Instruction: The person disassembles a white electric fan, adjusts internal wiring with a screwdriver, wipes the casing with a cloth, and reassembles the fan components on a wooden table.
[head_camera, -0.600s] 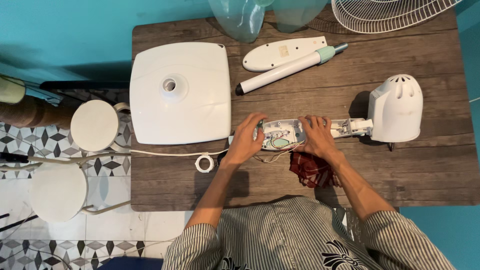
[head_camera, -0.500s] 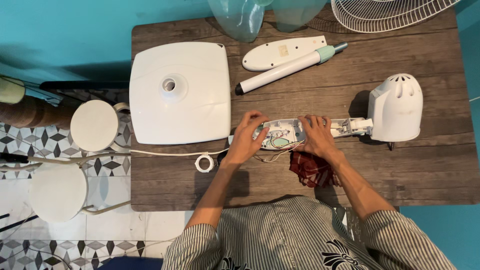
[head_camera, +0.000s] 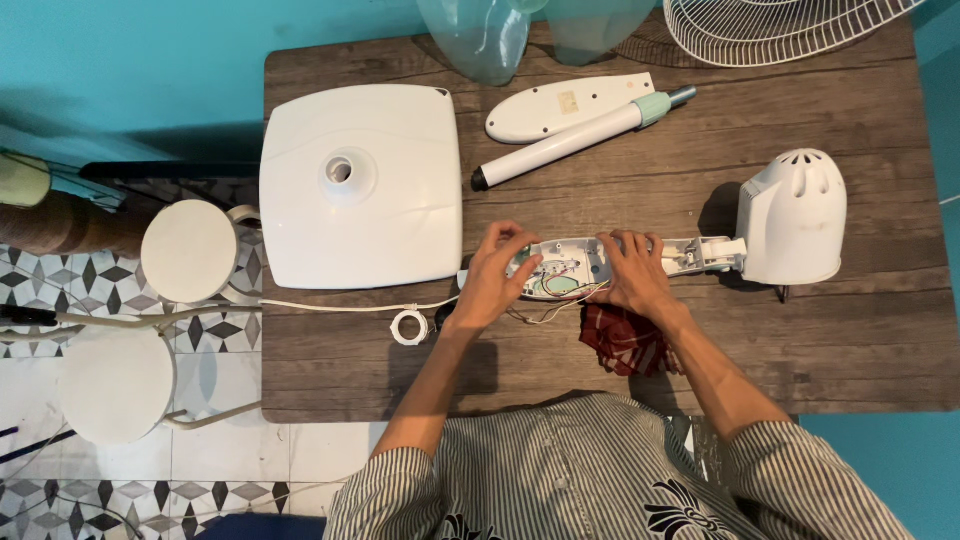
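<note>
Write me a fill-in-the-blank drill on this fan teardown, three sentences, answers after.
1. Both hands, the left hand and the right hand, rest on the opened ____ housing with wires showing.
2. The square white fan base lies to the ____ of the hands.
3. A folded ____ cloth lies by the right wrist.

Missing words: control; left; red

Both hands (head_camera: 560, 280) on opened fan housing (head_camera: 570, 268)

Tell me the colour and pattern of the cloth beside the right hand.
Dark red cloth with thin pale check lines, seen in the head view.
</note>
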